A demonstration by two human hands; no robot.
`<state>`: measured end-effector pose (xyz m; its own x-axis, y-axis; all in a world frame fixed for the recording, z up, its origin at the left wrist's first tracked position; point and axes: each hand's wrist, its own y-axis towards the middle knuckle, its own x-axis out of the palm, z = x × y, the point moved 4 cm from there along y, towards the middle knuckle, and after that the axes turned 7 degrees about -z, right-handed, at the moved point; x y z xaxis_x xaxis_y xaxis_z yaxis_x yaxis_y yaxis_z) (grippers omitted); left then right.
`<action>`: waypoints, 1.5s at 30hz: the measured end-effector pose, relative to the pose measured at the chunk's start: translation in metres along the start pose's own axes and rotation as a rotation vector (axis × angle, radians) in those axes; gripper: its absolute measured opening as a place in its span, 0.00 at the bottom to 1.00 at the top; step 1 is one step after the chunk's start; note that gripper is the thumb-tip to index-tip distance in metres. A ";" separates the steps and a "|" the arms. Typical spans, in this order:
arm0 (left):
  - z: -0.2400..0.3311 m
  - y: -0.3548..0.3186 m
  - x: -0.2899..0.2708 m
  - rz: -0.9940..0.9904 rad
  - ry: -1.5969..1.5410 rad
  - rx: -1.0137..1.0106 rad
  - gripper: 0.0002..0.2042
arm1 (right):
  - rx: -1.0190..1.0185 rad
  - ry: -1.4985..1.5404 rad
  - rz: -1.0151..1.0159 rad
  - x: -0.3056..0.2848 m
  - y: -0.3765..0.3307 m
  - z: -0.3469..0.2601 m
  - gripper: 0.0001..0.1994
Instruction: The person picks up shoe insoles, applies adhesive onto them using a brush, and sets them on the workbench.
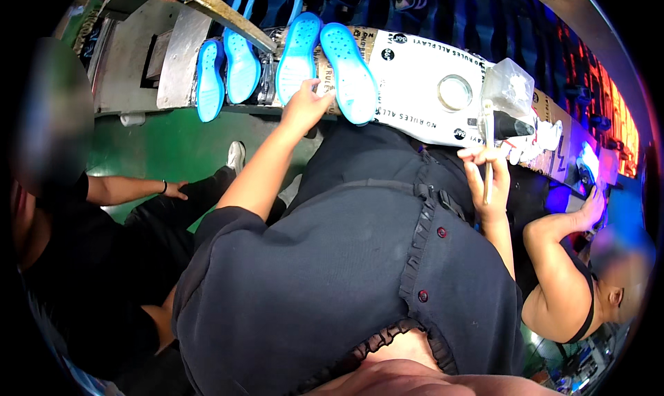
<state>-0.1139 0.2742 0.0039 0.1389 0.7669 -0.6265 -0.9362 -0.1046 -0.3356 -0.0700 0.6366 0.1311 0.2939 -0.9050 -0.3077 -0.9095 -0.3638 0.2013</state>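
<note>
My right hand pinches the thin handle of a brush, which stands nearly upright, its upper end by a translucent plastic tub. Over at the left, my left hand reaches to the bench edge with thumb and fingers apart. It lies between two bright blue shoe soles dotted with holes at the upper end, one sole on its left and another sole on its right. Whether the fingertips touch either one I cannot tell. Two more blue soles, an outer sole and an inner sole, lie further left.
White printed sheeting covers the bench, bearing a round clear dish and a black cone-shaped piece. A metal bar frame juts over the soles. Dark ribbed conveyor runs behind. One co-worker sits at each side.
</note>
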 end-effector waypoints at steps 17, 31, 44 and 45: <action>0.032 0.014 0.032 -0.457 -1.355 -0.105 0.12 | 0.183 0.616 0.155 0.008 0.044 0.030 0.22; 0.135 -0.039 0.021 -0.102 -0.624 0.520 0.23 | 0.184 0.078 0.019 0.026 0.041 -0.020 0.14; 0.156 -0.056 0.022 -0.043 -0.622 0.651 0.21 | 0.140 -0.045 -0.064 0.037 0.038 -0.020 0.13; 0.155 -0.057 0.022 -0.028 -0.674 0.622 0.20 | 0.140 -0.044 -0.064 0.037 0.038 -0.020 0.13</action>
<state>-0.1081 0.3954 0.1184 0.1297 0.9914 -0.0156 -0.9674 0.1300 0.2173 -0.0880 0.5847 0.1462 0.3417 -0.8693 -0.3571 -0.9224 -0.3829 0.0494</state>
